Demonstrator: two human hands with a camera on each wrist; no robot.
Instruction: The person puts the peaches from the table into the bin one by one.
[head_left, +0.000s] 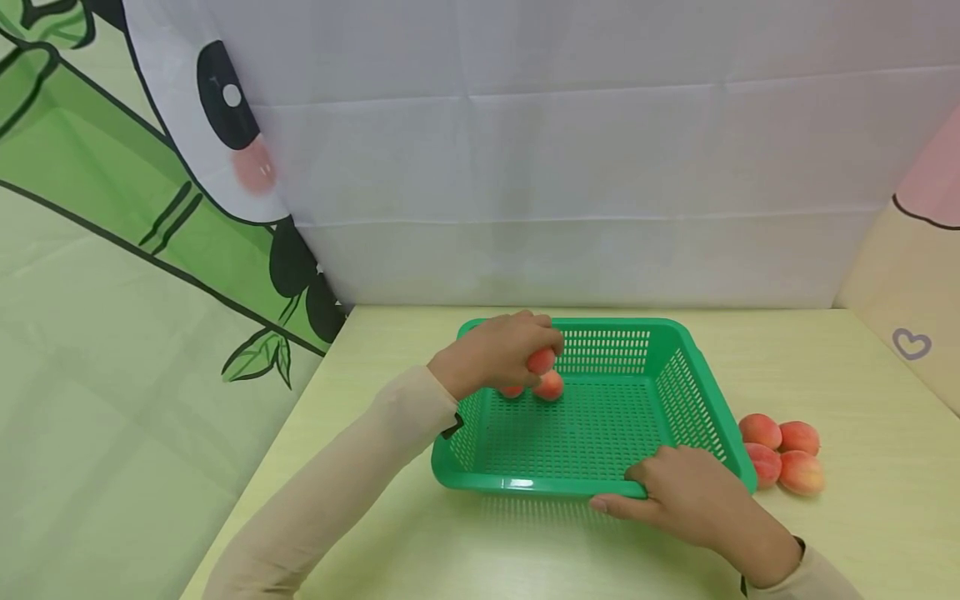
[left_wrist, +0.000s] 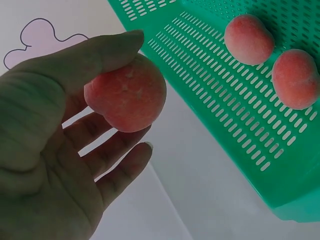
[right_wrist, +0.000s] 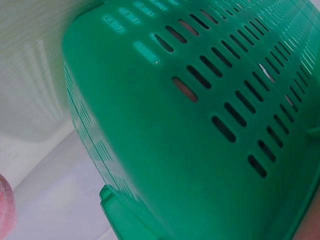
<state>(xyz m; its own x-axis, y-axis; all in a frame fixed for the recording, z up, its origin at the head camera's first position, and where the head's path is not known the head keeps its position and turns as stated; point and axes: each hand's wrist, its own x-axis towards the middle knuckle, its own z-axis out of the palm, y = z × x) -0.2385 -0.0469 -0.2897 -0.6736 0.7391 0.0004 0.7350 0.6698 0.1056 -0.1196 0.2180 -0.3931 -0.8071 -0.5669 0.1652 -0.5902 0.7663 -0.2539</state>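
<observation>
A green slotted plastic basket [head_left: 600, 483] stands on the table. My left hand [head_left: 498, 350] grips a peach [left_wrist: 127, 95] between thumb and fingers, above the basket's far left part. Two more peaches lie in the basket below it, one peach [head_left: 549, 386] nearer its middle and another peach [head_left: 512, 391] partly hidden by the hand. With thumb outside and fingers over the rim, my right hand [head_left: 693, 496] holds the basket's near right edge. In the right wrist view the basket's outer wall [right_wrist: 150, 125] fills most of the picture, and little of that hand shows.
Right of the basket, several peaches [head_left: 801, 472] sit close together on the pale wooden table [head_left: 885, 417]. A white cloth [head_left: 585, 167] hangs behind the table, and a printed cartoon cloth [head_left: 112, 333] is on the left.
</observation>
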